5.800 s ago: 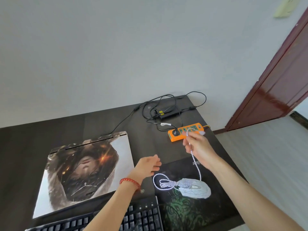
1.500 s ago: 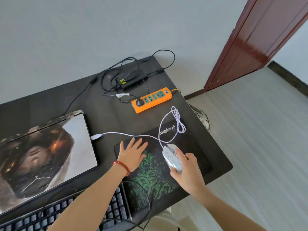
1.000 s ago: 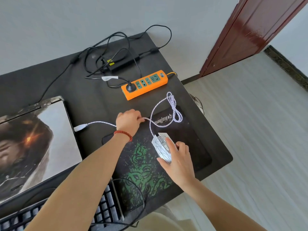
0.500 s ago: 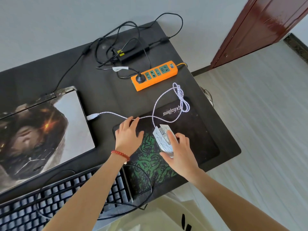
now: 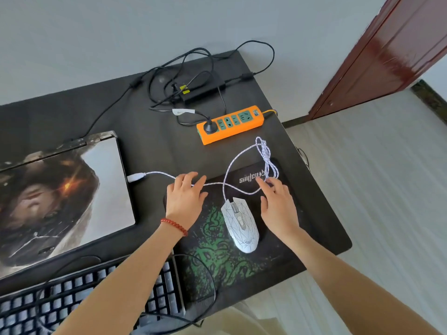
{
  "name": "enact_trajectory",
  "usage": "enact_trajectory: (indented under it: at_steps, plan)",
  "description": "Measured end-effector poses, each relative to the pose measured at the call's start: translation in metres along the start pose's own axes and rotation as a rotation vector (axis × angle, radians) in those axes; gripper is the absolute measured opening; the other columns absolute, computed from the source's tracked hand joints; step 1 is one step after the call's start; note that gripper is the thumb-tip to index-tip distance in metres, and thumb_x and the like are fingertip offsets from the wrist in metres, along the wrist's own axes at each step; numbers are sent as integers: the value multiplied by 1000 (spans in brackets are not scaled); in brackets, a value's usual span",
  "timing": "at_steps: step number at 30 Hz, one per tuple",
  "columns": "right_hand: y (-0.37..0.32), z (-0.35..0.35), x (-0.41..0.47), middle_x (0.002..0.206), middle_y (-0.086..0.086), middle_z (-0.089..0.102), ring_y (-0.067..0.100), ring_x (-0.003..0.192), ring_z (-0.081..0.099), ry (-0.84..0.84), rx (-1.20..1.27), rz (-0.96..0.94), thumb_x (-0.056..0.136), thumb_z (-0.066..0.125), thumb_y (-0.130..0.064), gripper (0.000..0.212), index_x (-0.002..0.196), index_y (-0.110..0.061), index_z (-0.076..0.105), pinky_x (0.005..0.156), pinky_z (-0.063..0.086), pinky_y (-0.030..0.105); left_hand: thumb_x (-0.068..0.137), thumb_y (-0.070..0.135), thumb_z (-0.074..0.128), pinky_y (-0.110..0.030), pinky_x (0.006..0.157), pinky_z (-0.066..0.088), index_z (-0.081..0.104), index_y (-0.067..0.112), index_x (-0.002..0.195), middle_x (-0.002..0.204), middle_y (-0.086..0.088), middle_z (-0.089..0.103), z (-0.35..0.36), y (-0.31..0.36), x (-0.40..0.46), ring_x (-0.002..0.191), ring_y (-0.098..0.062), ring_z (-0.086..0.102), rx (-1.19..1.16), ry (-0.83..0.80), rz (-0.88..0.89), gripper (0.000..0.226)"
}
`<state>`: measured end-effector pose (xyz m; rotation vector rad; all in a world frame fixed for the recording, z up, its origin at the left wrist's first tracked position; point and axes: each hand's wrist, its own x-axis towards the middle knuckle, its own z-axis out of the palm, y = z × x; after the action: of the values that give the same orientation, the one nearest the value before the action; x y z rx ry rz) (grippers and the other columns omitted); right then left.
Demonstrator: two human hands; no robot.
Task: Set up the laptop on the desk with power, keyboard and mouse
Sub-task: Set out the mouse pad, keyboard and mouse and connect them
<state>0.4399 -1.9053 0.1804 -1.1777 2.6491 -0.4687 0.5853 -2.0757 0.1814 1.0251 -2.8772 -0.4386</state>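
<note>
Head view looks down on a dark counter [image 5: 150,141]. A white angular wired mouse [image 5: 240,226] lies on a black mouse pad with green pattern [image 5: 217,257], with neither hand on it. The left hand [image 5: 185,201] lies flat with straight fingers spread over the mouse's white braided cable [image 5: 229,165], at the pad's far left corner. The right hand [image 5: 278,204] lies open just right of the mouse, its fingers relaxed, index tip near the cable loop. The cable's white USB plug [image 5: 135,177] lies just beside the right edge of a closed laptop with a printed lid [image 5: 55,201]. A black keyboard [image 5: 84,301] sits near left. Far right, an orange power strip [image 5: 229,124] carries one black plug, a black power adapter [image 5: 200,89] beyond it.
</note>
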Motion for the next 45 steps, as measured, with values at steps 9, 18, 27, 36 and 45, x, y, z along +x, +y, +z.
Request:
enact_trajectory:
  at_steps: [9,18,27,36,45]
  plan:
    - [22,-17,75,103,11,56,26,93,50,17,-243,-135,91,53,-27,23,103,-11,64,62,46,31,94,22,44,-34,84,29,63,16,98,97,-3,64,2,-5,49,91,-24,57,72,35,-74,20]
    - [25,2,93,151,17,22,38,137,22,-192,-370,-73,98,32,-30,54,143,-5,17,110,29,42,94,19,44,-39,65,45,62,7,101,101,-14,59,5,11,73,82,-37,59,-118,74,-315,23]
    - [44,-9,77,156,11,11,36,142,15,-203,-302,-179,94,40,-18,54,144,-21,20,112,22,51,92,21,46,-40,97,36,50,12,127,125,-7,50,11,8,31,116,-25,44,-103,-36,-134,37]
    - [41,4,76,156,1,16,27,144,7,-223,-493,-207,96,21,-42,52,145,-29,9,112,7,58,96,43,26,-57,113,3,12,23,145,157,4,7,23,-10,19,144,-22,0,127,-211,-104,55]
    - [40,1,91,156,8,11,29,144,1,-248,-443,-78,96,19,-42,52,145,-30,6,112,10,59,96,46,22,-60,111,0,3,24,145,157,6,1,21,-9,30,144,-20,-3,125,-268,-155,57]
